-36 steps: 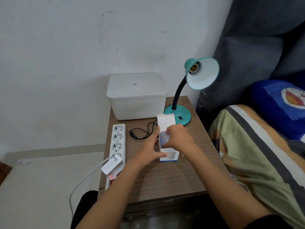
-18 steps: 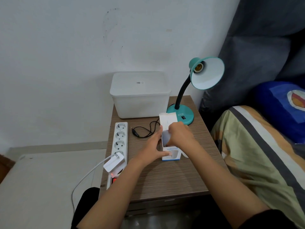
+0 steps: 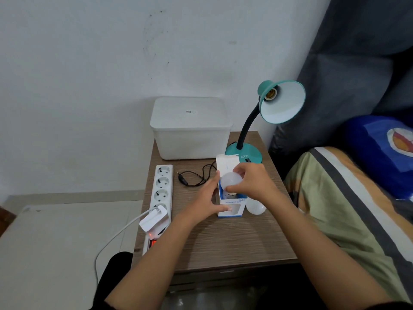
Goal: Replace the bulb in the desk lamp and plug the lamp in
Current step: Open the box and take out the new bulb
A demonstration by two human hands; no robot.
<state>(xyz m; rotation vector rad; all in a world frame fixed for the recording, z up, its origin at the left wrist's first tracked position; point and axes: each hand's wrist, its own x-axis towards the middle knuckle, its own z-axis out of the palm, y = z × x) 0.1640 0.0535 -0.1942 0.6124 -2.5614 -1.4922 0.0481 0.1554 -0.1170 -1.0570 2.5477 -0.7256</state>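
1. I am working on the wooden nightstand (image 3: 223, 247), and I am placing everything else by the bulb box (image 3: 231, 205) standing near its middle.
2. The white storage bin (image 3: 190, 128) is sitting behind the box, against the wall.
3. The teal desk lamp (image 3: 281, 101) is standing behind and right of the box, its shade turned toward me and its brass socket (image 3: 270, 93) showing empty.
4. The power strip (image 3: 162, 189) is lying left of the box with a white adapter (image 3: 154, 220) occupying one outlet; the lamp's black cord and plug (image 3: 194, 175) are lying loose between strip and box, not plugged in.
5. My left hand (image 3: 206, 198) is gripping the box's left side, thumb pressed on its front.
6. My right hand (image 3: 250, 182) is closing its fingertips around the new bulb (image 3: 231, 180), which is partly out of the box's open top.
7. Another white bulb (image 3: 256, 206), probably the old one, is lying just right of the box.
8. Risks, as I judge them: the smooth globe could be slipping from a fingertip pinch; my right wrist could be nudging the loose bulb so it rolls off the edge; the box could be tipping if my left hand slackens.
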